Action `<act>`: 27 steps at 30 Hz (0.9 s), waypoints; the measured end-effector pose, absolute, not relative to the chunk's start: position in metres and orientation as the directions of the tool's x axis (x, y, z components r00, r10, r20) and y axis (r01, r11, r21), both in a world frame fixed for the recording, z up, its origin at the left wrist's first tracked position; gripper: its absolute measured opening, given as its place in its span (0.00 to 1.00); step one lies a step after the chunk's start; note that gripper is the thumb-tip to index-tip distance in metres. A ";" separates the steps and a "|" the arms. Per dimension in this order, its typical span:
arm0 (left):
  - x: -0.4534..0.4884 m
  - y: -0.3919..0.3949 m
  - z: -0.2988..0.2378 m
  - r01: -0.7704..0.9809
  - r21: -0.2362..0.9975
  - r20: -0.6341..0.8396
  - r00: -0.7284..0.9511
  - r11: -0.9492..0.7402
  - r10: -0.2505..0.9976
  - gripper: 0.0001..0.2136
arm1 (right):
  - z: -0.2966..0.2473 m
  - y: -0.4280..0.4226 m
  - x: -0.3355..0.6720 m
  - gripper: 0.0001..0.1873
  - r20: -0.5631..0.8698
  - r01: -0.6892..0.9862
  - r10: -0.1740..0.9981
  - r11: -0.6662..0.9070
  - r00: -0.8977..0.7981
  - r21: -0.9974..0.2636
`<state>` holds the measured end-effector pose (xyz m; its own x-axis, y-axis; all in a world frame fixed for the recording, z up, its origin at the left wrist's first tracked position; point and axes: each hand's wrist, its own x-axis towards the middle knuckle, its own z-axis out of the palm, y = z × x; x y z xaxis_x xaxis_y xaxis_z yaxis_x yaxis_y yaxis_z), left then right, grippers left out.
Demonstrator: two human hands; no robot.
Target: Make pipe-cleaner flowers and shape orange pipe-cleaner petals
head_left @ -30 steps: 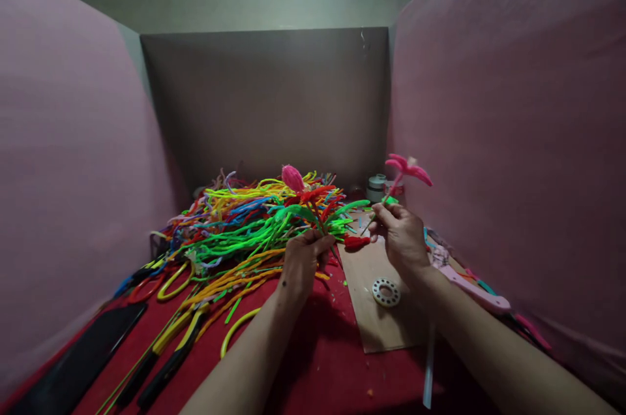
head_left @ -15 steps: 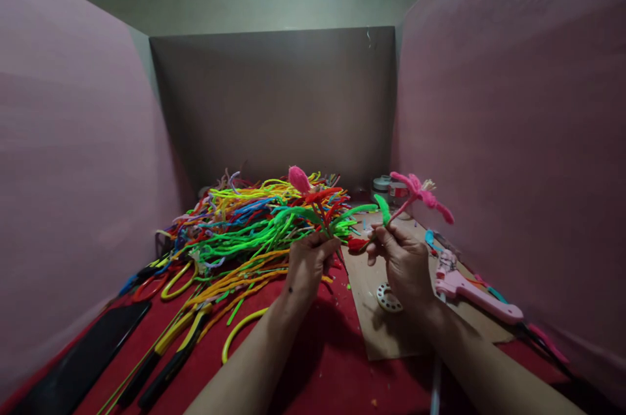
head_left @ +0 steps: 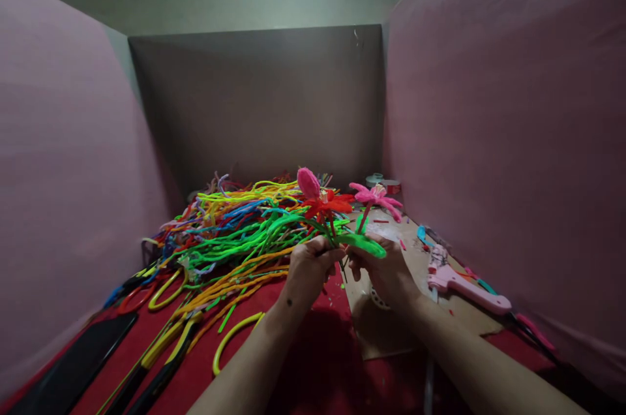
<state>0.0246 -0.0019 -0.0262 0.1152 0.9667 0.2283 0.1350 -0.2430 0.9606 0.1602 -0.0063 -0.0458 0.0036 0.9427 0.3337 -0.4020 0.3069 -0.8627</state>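
My left hand (head_left: 313, 266) pinches the stems of pipe-cleaner flowers: a red flower (head_left: 328, 203) with a pale centre and a closed pink bud (head_left: 308, 183) behind it. A long green leaf (head_left: 362, 245) reaches from these stems across the front of my right hand (head_left: 384, 271). My right hand is closed on the stem of a pink pipe-cleaner flower (head_left: 376, 196), which has open petals and a small green leaf below. Both hands meet at the stems, and the dark stem ends hang under the fingers.
A heap of coloured pipe cleaners (head_left: 244, 226) lies to the left on the red cloth (head_left: 313, 363). Pliers (head_left: 161, 356), yellow-handled scissors (head_left: 229, 340) and a black flat object (head_left: 78, 363) are nearer. At right, a pink glue gun (head_left: 464, 284) rests by a brown board (head_left: 386, 340).
My right hand has moved left against my left hand, bringing the pink flower upright beside the red one. The red flower has turned to show its centre. The view has shifted slightly.
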 end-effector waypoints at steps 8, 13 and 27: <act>0.027 -0.002 -0.027 0.103 0.968 0.217 0.111 -0.228 0.970 0.08 | -0.046 -0.008 0.165 0.08 0.375 -0.366 0.927 0.351 0.006 -0.862; 0.028 -0.004 -0.026 0.076 0.973 0.211 0.090 -0.218 0.973 0.12 | -0.048 -0.009 0.164 0.09 0.356 -0.352 0.932 0.354 0.060 -0.866; 0.026 0.000 -0.027 -0.023 0.979 0.199 -0.071 -0.201 0.977 0.13 | -0.047 -0.012 0.169 0.09 0.398 -0.396 0.896 0.445 0.198 -0.803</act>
